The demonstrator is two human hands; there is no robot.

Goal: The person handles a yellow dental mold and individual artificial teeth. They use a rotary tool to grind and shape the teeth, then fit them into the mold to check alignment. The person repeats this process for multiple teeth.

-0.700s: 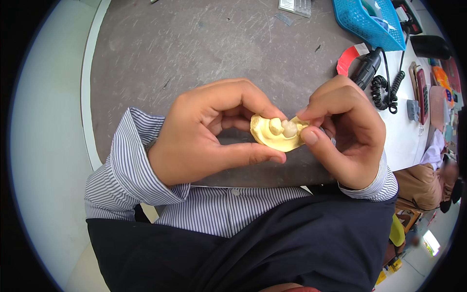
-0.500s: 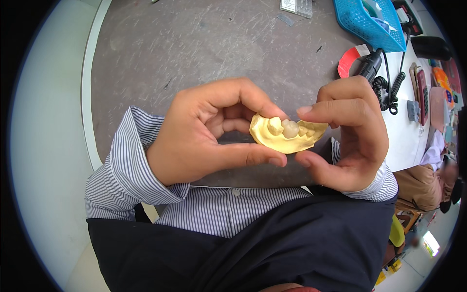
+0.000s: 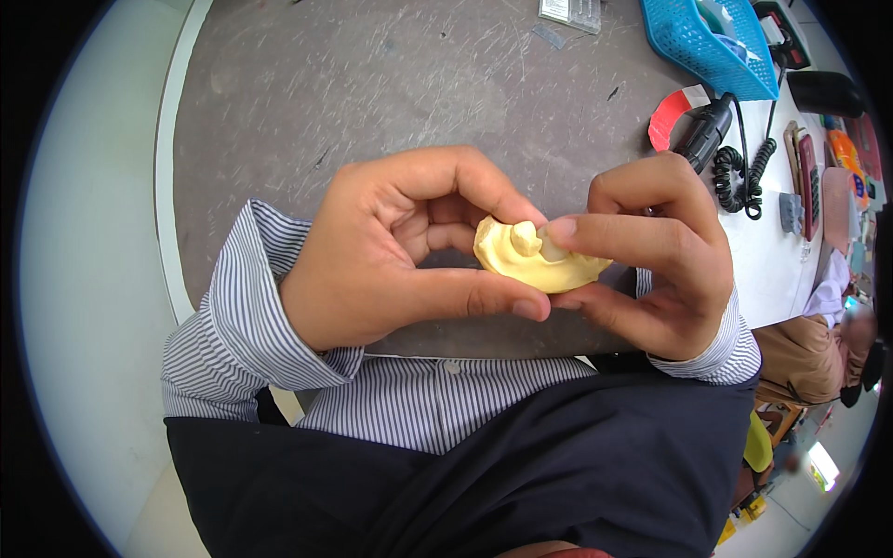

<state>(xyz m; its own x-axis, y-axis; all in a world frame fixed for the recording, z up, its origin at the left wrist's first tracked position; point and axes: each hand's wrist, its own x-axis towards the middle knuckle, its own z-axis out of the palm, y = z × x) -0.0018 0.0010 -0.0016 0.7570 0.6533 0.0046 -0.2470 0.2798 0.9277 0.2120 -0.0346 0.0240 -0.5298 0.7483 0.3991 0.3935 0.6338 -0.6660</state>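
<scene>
Our left hand (image 3: 372, 251) pinches the yellow dental model (image 3: 532, 269) above the grey desk (image 3: 372, 102); our right hand (image 3: 665, 256) grips its right end, a finger over the whitish tooth (image 3: 551, 250), though whether it presses there we can't quite tell. We'd judge the model light, stiff and brittle, best held by its base.

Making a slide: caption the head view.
Left hand holds a yellow dental cast; right hand partly covers its whitish crown.
</scene>
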